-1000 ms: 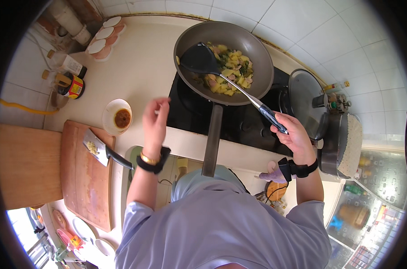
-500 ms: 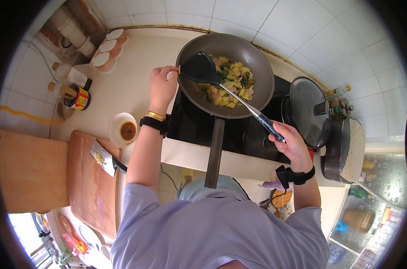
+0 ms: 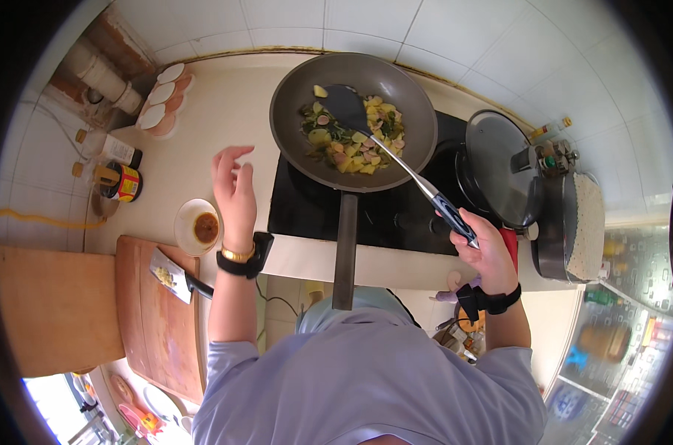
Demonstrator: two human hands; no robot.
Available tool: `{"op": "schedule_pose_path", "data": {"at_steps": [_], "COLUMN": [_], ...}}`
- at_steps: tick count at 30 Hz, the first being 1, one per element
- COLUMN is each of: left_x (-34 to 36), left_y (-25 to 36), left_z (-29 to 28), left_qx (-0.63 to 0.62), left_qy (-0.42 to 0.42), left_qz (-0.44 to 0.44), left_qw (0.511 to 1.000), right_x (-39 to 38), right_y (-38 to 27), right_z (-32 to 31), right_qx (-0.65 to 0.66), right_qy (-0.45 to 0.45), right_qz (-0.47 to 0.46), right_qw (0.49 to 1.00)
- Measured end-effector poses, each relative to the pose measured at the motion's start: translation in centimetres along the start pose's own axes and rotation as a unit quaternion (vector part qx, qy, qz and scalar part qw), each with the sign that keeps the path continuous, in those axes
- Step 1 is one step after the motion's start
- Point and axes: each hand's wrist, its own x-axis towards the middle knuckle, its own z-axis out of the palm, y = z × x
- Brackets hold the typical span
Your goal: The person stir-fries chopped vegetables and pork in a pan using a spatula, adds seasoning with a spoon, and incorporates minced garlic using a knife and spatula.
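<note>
My right hand (image 3: 486,248) is wrapped round the blue-black handle of a spatula (image 3: 346,109). Its broad black head rests in a grey-brown wok (image 3: 416,122), against a mix of yellow potato-like pieces, pinkish slices and dark greens (image 3: 360,153). One yellow piece (image 3: 320,91) lies apart from the rest, on the wok's wall beside the spatula head. Left of the wok, my left hand (image 3: 234,189) hangs over the counter with fingers apart and loosely bent, nothing visible in them. The wok sits on a black cooktop (image 3: 403,226), its long handle (image 3: 344,252) pointing toward me.
A bowl of brown sauce (image 3: 205,228) stands near my left wrist. Beyond it, a cleaver (image 3: 181,288) with chopped bits lies on a wooden board (image 3: 158,341). Bottles and a jar (image 3: 129,182) line the left wall. A lidded pot (image 3: 499,167) is right of the wok.
My left hand has drawn back from the wok's rim and its fingers have parted. The yellow piece it pinched now seems to be in the wok. My right hand still grips the spatula.
</note>
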Motion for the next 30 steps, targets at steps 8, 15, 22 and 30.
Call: {"op": "schedule_pose_path", "data": {"at_steps": [8,15,22,30], "left_x": [-5.1,-7.4,-8.4,-10.0], "left_y": [0.6,1.1,0.4,0.7], "left_z": [-1.7,-4.3,-5.5,-6.2], "left_qx": [-0.026,-0.014,-0.015,-0.006], "left_qy": [-0.007,0.001,0.017,0.017], "left_qz": [0.003,-0.015,-0.028,-0.044], "left_qw": [1.0,1.0,0.999,0.999], "right_x": [-1.7,-1.1,0.2,-2.9], "right_y": [-0.3,-1.1,-1.0,-2.5], "right_z": [-0.6,0.8,1.0,0.2], "right_qx": [-0.043,-0.042,-0.056,-0.154], "right_qy": [0.079,0.069,0.046,0.084], "right_qz": [-0.033,0.034,0.043,-0.01], "right_qw": [0.995,0.996,0.996,0.984]}}
